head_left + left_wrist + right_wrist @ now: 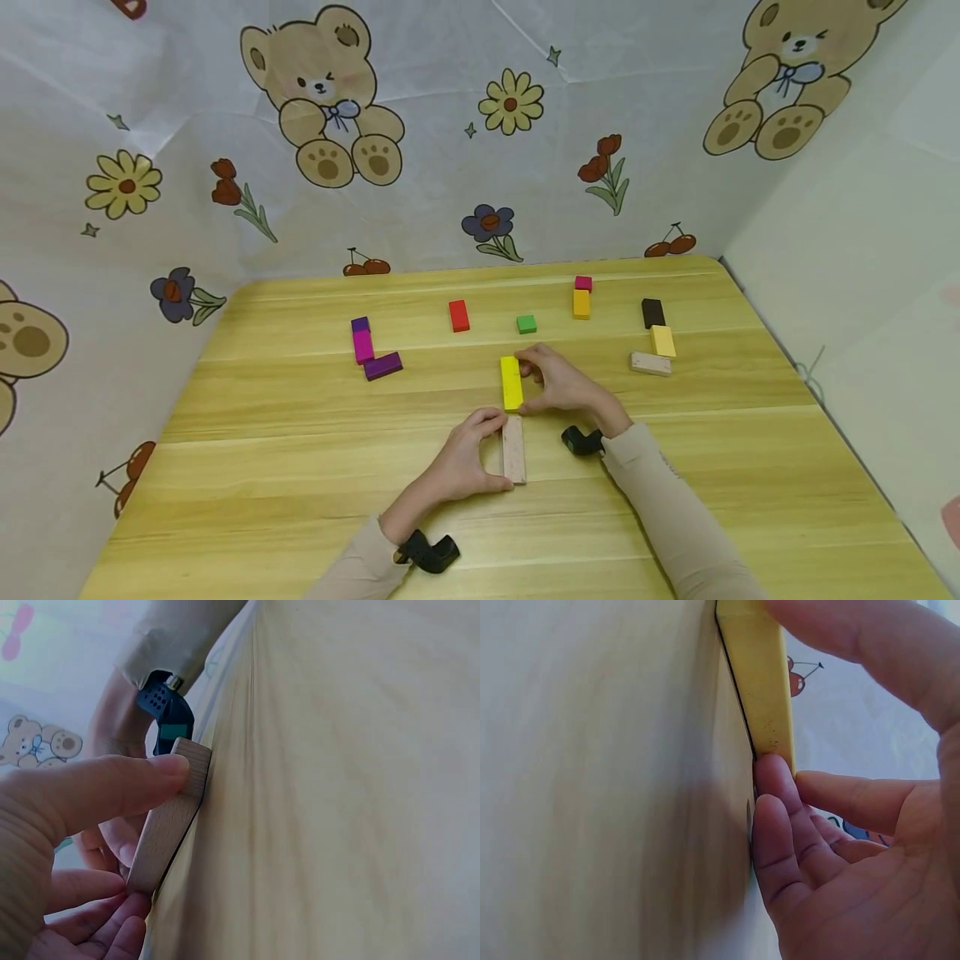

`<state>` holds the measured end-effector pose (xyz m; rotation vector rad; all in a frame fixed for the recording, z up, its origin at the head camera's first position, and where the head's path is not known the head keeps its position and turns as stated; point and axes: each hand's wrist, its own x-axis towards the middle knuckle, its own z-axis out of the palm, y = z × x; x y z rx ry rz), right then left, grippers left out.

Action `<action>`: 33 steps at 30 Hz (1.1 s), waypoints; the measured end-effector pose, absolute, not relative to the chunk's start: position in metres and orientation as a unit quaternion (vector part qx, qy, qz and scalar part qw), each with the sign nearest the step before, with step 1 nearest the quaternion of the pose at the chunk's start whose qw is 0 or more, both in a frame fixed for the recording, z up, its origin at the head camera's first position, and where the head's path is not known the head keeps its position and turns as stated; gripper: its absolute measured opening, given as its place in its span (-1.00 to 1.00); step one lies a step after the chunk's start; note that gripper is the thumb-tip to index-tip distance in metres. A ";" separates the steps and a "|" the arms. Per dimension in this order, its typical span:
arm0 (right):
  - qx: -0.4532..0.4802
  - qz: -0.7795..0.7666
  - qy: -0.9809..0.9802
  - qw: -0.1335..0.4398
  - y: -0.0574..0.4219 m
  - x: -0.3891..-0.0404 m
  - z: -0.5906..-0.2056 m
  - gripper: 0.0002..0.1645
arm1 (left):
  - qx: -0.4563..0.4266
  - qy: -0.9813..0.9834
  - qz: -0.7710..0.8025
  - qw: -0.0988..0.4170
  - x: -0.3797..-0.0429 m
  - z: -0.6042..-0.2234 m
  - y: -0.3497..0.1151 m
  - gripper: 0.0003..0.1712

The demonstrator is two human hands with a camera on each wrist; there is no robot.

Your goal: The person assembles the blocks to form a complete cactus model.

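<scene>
A plain wooden block (513, 451) lies lengthwise on the table in front of the person. The left hand (463, 457) grips it by its two ends, thumb on the near end and fingers at the far end; the left wrist view shows the same wooden block (169, 832) low against the tabletop. Just beyond it lies a yellow block (511, 383), roughly in line, with a small gap between the two. The right hand (558, 381) holds this yellow block (759, 682) by its ends from the right side, thumb at the near end.
Farther back lie a red block (459, 316), a green block (527, 324), and an orange block (581, 305) touching a crimson one (583, 283). Left stand purple (384, 366) and magenta (362, 347) blocks. Black (653, 312), pale yellow (663, 341) and wooden (650, 363) blocks lie right.
</scene>
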<state>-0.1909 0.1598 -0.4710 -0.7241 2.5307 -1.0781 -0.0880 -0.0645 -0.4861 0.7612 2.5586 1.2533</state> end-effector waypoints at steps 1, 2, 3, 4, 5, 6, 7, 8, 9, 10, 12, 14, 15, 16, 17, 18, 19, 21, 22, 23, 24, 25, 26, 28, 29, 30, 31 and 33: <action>-0.253 -0.376 0.879 0.149 0.159 -0.191 -0.471 0.06 | 0.256 0.864 0.423 0.095 -0.088 -0.487 -0.064 0.03; -0.254 -0.377 0.878 0.148 0.159 -0.191 -0.472 0.06 | 0.256 0.864 0.423 0.095 -0.088 -0.487 -0.064 0.02; -0.254 -0.378 0.878 0.149 0.158 -0.190 -0.472 0.06 | 0.254 0.864 0.423 0.096 -0.088 -0.488 -0.064 0.02; -0.254 -0.380 0.877 0.149 0.158 -0.190 -0.472 0.07 | 0.252 0.864 0.424 0.097 -0.088 -0.488 -0.064 0.02; -0.255 -0.382 0.876 0.148 0.158 -0.190 -0.472 0.07 | 0.250 0.864 0.426 0.099 -0.088 -0.488 -0.064 0.01; -0.255 -0.385 0.874 0.149 0.158 -0.190 -0.472 0.06 | 0.248 0.864 0.426 0.100 -0.087 -0.488 -0.064 0.01; -0.255 -0.388 0.873 0.149 0.158 -0.189 -0.473 0.06 | 0.246 0.864 0.427 0.101 -0.087 -0.488 -0.063 0.01; -0.256 -0.391 0.871 0.149 0.158 -0.189 -0.473 0.05 | 0.245 0.864 0.428 0.102 -0.087 -0.488 -0.064 0.01; -0.255 -0.395 0.870 0.150 0.158 -0.189 -0.473 0.04 | 0.244 0.864 0.428 0.102 -0.087 -0.488 -0.064 0.01; -0.255 -0.397 0.869 0.150 0.158 -0.189 -0.473 0.03 | 0.243 0.865 0.427 0.102 -0.087 -0.488 -0.064 0.01; -0.255 -0.400 0.868 0.150 0.158 -0.189 -0.473 0.00 | 0.241 0.865 0.427 0.103 -0.087 -0.488 -0.063 0.01; -0.256 -0.398 0.869 0.149 0.158 -0.189 -0.473 -0.02 | 0.239 0.865 0.428 0.104 -0.087 -0.487 -0.063 0.01; -0.256 -0.395 0.870 0.148 0.158 -0.189 -0.473 -0.03 | 0.239 0.866 0.427 0.105 -0.087 -0.487 -0.063 0.01; -0.257 -0.392 0.871 0.147 0.158 -0.189 -0.473 -0.04 | 0.238 0.866 0.427 0.105 -0.087 -0.487 -0.063 0.02; -0.258 -0.389 0.872 0.145 0.158 -0.189 -0.473 -0.04 | 0.238 0.867 0.426 0.105 -0.086 -0.486 -0.063 0.02; -0.258 -0.388 0.873 0.144 0.157 -0.189 -0.472 -0.05 | 0.238 0.867 0.424 0.105 -0.086 -0.486 -0.063 0.02; -0.258 -0.386 0.874 0.144 0.157 -0.189 -0.472 -0.05 | 0.238 0.868 0.422 0.104 -0.087 -0.486 -0.063 0.02; -0.257 -0.386 0.874 0.144 0.157 -0.189 -0.472 -0.05 | 0.240 0.870 0.418 0.102 -0.087 -0.486 -0.063 0.02; -0.255 -0.386 0.875 0.144 0.157 -0.189 -0.471 -0.06 | 0.240 0.871 0.417 0.102 -0.087 -0.486 -0.063 0.02; -0.254 -0.387 0.875 0.146 0.157 -0.189 -0.471 -0.06 | 0.241 0.871 0.416 0.102 -0.087 -0.486 -0.063 0.02; -0.252 -0.387 0.875 0.147 0.157 -0.188 -0.471 -0.06 | 0.241 0.871 0.415 0.101 -0.087 -0.486 -0.063 0.02; -0.250 -0.388 0.875 0.149 0.157 -0.188 -0.471 -0.06 | 0.242 0.871 0.415 0.102 -0.087 -0.486 -0.063 0.02; -0.249 -0.388 0.875 0.150 0.157 -0.188 -0.471 -0.05 | 0.242 0.871 0.416 0.101 -0.087 -0.485 -0.063 0.02; -0.247 -0.389 0.874 0.153 0.158 -0.187 -0.471 -0.05 | 0.243 0.870 0.417 0.101 -0.087 -0.486 -0.063 0.02; -0.247 -0.389 0.874 0.154 0.158 -0.187 -0.471 -0.05 | 0.243 0.869 0.419 0.100 -0.086 -0.486 -0.063 0.02; -0.247 -0.389 0.874 0.155 0.158 -0.187 -0.471 -0.05 | 0.243 0.869 0.420 0.100 -0.086 -0.486 -0.063 0.02; -0.246 -0.389 0.874 0.155 0.158 -0.187 -0.471 -0.05 | 0.243 0.869 0.420 0.099 -0.086 -0.487 -0.063 0.01; -0.246 -0.389 0.874 0.157 0.158 -0.187 -0.471 -0.05 | 0.243 0.869 0.421 0.096 -0.086 -0.488 -0.063 0.01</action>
